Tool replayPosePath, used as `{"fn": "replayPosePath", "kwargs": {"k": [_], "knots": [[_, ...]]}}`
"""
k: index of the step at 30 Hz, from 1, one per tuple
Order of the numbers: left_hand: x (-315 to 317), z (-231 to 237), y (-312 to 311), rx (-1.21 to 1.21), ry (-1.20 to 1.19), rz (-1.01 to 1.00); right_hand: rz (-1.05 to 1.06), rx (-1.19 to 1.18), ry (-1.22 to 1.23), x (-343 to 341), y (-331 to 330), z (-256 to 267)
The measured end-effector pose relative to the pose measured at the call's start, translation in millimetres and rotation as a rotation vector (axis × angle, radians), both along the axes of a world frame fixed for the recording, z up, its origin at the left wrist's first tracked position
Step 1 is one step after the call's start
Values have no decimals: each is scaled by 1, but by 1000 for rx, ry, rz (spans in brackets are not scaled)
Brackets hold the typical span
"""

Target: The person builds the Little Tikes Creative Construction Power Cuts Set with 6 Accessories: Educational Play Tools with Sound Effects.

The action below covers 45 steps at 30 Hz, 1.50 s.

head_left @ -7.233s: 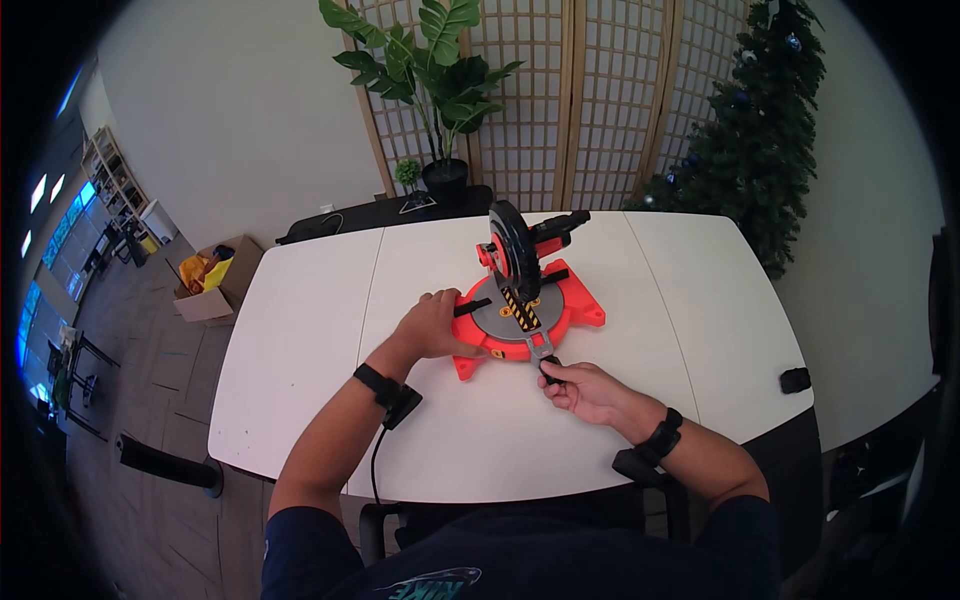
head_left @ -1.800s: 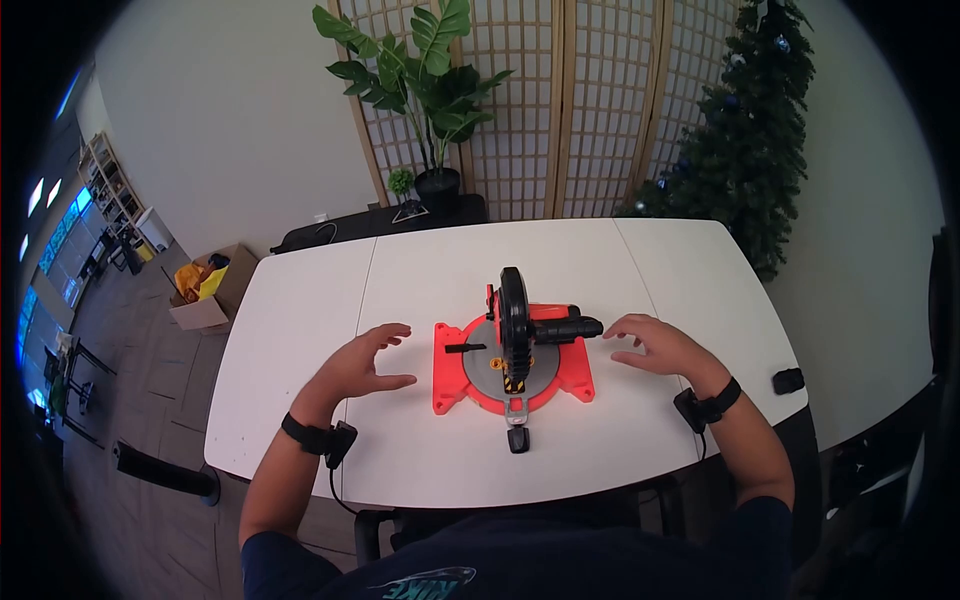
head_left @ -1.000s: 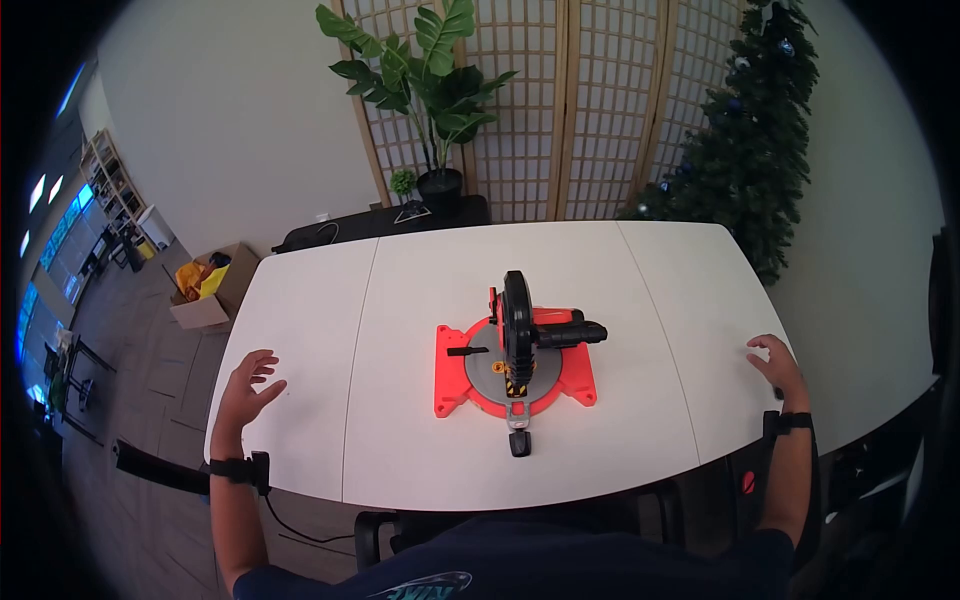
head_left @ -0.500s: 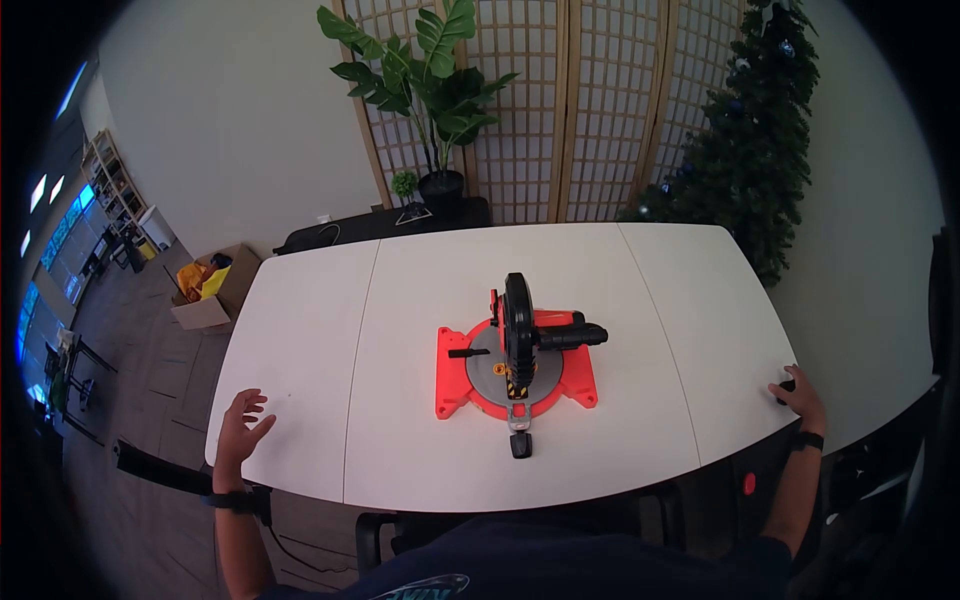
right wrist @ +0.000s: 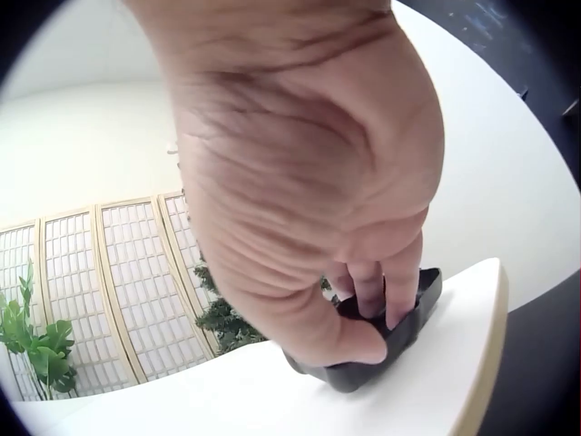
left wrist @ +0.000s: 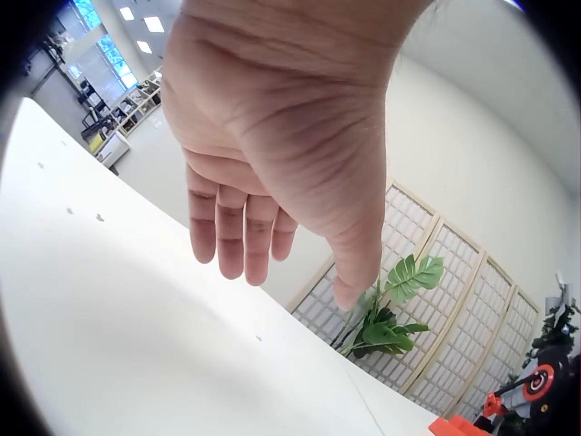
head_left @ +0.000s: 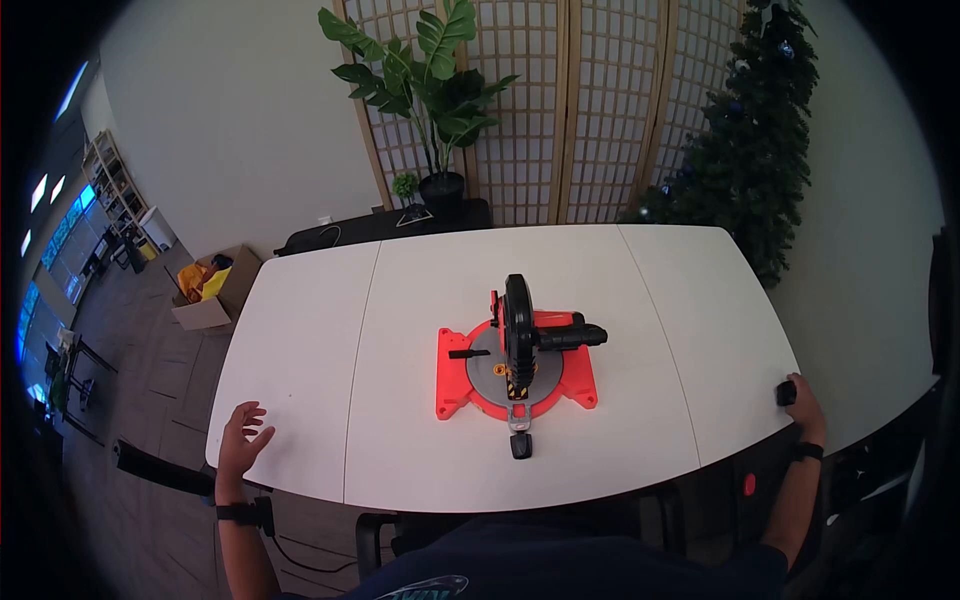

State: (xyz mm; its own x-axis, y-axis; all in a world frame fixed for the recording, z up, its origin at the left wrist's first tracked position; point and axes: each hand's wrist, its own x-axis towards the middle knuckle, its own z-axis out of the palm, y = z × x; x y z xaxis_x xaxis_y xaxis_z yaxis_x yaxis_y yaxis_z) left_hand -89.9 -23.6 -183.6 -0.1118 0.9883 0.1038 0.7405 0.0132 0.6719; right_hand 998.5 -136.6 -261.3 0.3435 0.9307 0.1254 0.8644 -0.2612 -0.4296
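Note:
At the table's right edge my right hand (head_left: 808,412) grips a small black object (head_left: 786,393). In the right wrist view this is a dark, shallow, boxy piece (right wrist: 352,374) lying on the tabletop, with the thumb on its near side and fingertips dipping into it; the palm hides part of it. My left hand (head_left: 240,442) is over the table's left end, fingers loosely extended and nothing in them. A red and black miter saw (head_left: 518,340) with a grey round turntable stands mid-table, apart from both hands, its black handle pointing right.
The white table (head_left: 300,330) has rounded corners and panel seams. A chair armrest (head_left: 372,535) is at its front edge. Behind are a potted plant (head_left: 442,188), a folding screen (head_left: 515,130) and a Christmas tree (head_left: 750,170). A cardboard box (head_left: 235,290) stands left.
Both hands have let go of the miter saw, which now sits squarer to me with its head lowered. They have moved apart, the right one taking hold of the black object.

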Motion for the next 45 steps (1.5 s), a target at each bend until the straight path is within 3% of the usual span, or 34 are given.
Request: {"fn": "replayPosePath", "kwargs": {"k": [5,10,14,16,19,22,29,35,37,45], "knots": [[2,1,1,-8,5,-7,34,102,-33,-4,3,-4],[-2,-2,2,-1,-1,-6,-63,80,-265,-35,10,23],[1,1,2,8,-5,-9,-150,116,-111,-64,24,42],[2,4,3,16,1,-18,8,271,-89,-78,31,51],[3,6,6,36,-26,-16,47,292,-84,-93,44,61],[11,15,9,46,-37,-26,86,165,112,-124,57,93],[36,35,20,66,-37,-94,269,178,269,-203,86,144],[70,69,38,115,-41,-194,288,155,242,-279,106,203],[83,83,43,124,-14,-250,457,373,122,-305,112,221],[127,127,56,188,58,-383,575,325,311,-375,115,274]]}}
